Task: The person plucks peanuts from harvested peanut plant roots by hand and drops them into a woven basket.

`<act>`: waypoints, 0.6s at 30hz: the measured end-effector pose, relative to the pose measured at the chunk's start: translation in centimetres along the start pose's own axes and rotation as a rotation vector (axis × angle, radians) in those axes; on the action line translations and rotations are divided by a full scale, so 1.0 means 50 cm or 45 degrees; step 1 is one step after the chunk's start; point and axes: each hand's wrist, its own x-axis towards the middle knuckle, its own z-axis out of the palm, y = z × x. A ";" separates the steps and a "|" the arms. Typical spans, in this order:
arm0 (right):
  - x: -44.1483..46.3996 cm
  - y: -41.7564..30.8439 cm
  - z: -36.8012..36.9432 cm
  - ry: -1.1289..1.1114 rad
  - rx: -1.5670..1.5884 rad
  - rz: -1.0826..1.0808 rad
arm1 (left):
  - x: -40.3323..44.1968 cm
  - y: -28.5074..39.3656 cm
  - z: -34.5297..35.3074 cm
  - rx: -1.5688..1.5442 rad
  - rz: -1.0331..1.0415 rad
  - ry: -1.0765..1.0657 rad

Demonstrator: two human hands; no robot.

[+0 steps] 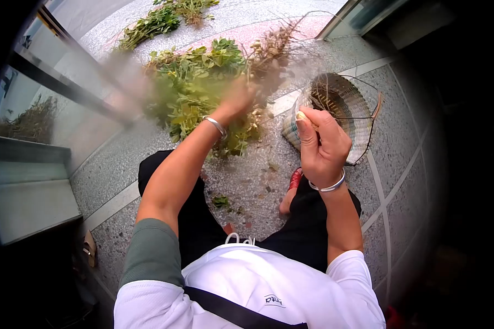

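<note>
My left hand (239, 100) is wrapped round the stems of a leafy peanut plant (206, 90). Its brown roots (271, 52), with pale pods among them, point up and away past my fingers. Blur smears part of the leaves and roots. Closed in a pinch, my right hand (326, 143) has a small pale peanut (301, 115) between thumb and fingertips. Just behind that hand a woven basket (362, 129) with a thin handle leans with its mouth toward the right; dark roots or stems show inside.
More uprooted plants (151, 28) lie on the speckled floor farther off. A glass door frame (66, 88) stands at the left, and another metal frame (337, 19) at the upper right. Leaf scraps (220, 202) lie between my feet, near my red shoe (295, 179).
</note>
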 end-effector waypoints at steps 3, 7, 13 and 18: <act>0.003 0.006 -0.028 -0.018 0.506 0.582 | 0.027 -0.055 -0.019 -0.129 0.065 0.126; 0.031 0.077 -0.043 0.079 1.555 1.108 | -0.011 0.002 -0.010 -0.499 0.069 0.122; 0.008 0.108 -0.016 0.004 1.537 1.209 | -0.022 -0.007 0.021 -0.711 -0.041 -0.115; 0.009 0.103 0.023 0.191 0.540 0.614 | -0.040 0.012 0.049 -0.528 0.070 -0.167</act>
